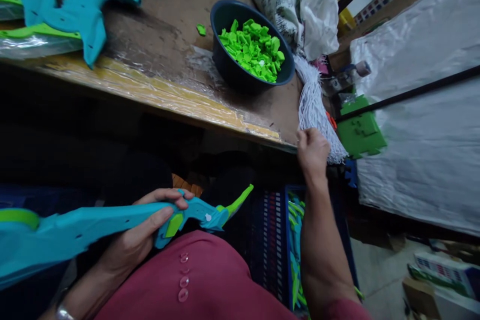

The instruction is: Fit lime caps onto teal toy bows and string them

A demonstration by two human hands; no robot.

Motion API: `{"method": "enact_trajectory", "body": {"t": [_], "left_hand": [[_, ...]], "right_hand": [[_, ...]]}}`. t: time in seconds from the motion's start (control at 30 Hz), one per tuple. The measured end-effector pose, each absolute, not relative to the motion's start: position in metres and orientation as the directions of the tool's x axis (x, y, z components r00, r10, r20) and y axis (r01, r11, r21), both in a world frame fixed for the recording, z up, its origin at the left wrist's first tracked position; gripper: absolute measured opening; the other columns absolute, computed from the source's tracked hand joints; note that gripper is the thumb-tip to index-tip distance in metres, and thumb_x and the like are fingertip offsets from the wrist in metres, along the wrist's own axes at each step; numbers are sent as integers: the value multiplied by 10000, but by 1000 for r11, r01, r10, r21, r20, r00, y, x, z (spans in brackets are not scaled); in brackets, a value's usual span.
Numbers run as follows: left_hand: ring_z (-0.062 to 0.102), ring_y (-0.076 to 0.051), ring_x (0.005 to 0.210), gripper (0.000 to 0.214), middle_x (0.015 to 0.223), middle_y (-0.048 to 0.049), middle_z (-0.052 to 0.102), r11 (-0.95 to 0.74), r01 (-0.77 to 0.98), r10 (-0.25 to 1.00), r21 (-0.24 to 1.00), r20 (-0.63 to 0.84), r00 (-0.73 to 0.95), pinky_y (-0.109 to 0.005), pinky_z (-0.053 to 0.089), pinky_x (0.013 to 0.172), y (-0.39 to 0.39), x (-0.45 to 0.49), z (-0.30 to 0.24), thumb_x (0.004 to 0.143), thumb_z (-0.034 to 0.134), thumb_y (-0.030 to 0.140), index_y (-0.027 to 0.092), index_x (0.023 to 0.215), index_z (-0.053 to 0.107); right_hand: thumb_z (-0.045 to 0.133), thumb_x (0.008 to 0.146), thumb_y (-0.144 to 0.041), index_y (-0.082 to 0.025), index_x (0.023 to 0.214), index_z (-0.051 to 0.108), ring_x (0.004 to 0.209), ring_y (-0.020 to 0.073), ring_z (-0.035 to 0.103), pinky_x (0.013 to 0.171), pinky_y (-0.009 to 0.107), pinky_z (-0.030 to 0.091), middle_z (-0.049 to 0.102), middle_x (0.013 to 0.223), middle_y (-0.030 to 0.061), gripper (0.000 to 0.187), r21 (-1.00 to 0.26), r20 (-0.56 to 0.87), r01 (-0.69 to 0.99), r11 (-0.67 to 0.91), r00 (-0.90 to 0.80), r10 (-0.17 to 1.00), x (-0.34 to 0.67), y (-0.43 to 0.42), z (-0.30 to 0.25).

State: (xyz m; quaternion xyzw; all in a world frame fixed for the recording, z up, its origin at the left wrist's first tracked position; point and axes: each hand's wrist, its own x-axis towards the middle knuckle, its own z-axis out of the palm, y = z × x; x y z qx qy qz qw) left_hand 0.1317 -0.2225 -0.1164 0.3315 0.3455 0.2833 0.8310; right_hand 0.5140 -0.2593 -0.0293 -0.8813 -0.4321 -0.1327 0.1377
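Observation:
My left hand point(140, 237) is wrapped round a long turquoise plastic toy part point(93, 227) with lime-green trim, held across my lap; its pointed green tip reaches toward the middle. My right hand point(312, 152) is closed at the table's near right corner, touching a bundle of white strings point(313, 102) that hangs over the edge. What its fingers hold is hidden. A dark bowl point(225, 17) full of small lime-green plastic pieces point(255, 50) stands on the wooden table point(161, 35) just beyond that hand.
More turquoise toy parts point(80, 5) lie at the table's far left. One loose green piece point(201, 29) rests beside the bowl. A blue crate point(272, 240) with green and turquoise parts sits on the floor by my right arm. White sacks point(423, 125) and a green block point(360, 130) fill the right.

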Motion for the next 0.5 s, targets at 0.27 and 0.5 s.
{"method": "enact_trajectory", "body": {"t": [0.27, 0.5], "left_hand": [[709, -226, 982, 233, 998, -38, 750, 690, -225, 640, 688, -434, 634, -272, 587, 835, -223, 152, -124, 849, 783, 456, 269, 986, 760], [640, -212, 1073, 197, 882, -6, 651, 621, -326, 723, 713, -359, 590, -324, 462, 1045, -217, 150, -126, 930, 698, 374, 239, 789, 725]], "right_hand": [[372, 1079, -213, -148, 940, 627, 703, 169, 630, 645, 287, 464, 680, 795, 59, 297, -389, 170, 894, 224, -169, 971, 304, -281, -65], [558, 1037, -296, -179, 872, 665, 692, 119, 624, 649, 230, 447, 680, 781, -1, 229, -826, -169, 563, -17, -220, 961, 323, -298, -44]]}}
